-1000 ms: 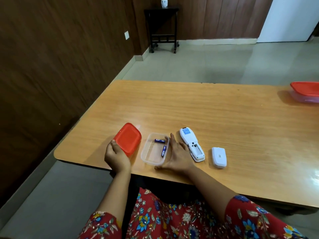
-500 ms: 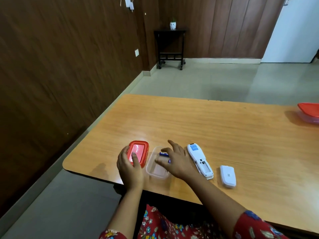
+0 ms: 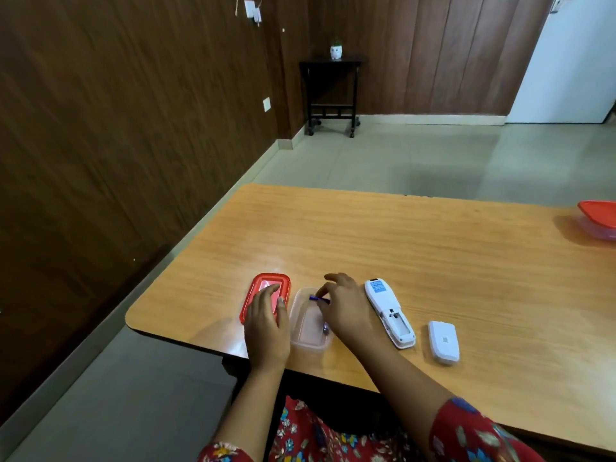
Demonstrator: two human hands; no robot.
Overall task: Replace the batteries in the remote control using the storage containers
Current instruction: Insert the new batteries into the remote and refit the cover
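Observation:
A clear plastic container (image 3: 305, 343) stands near the table's front edge. My right hand (image 3: 345, 311) reaches into it, and its thumb and forefinger pinch a blue battery (image 3: 316, 298) at the far end. The tip of a second battery (image 3: 326, 329) shows beside my palm. The container's red lid (image 3: 266, 284) lies flat to the left, with my left hand (image 3: 266, 328) resting flat on it. To the right, the white remote (image 3: 388, 311) lies face down with its battery bay uncovered. Its white cover (image 3: 443, 341) lies further right.
A second container with a red lid (image 3: 598, 218) sits at the table's far right edge. The wooden table (image 3: 400, 248) ends close to a dark wood wall on the left. A small black side table (image 3: 330, 91) stands far off.
My left hand has laid the tilted red lid flat on the table and now rests on it. My right hand moved from beside the container into it, onto a battery.

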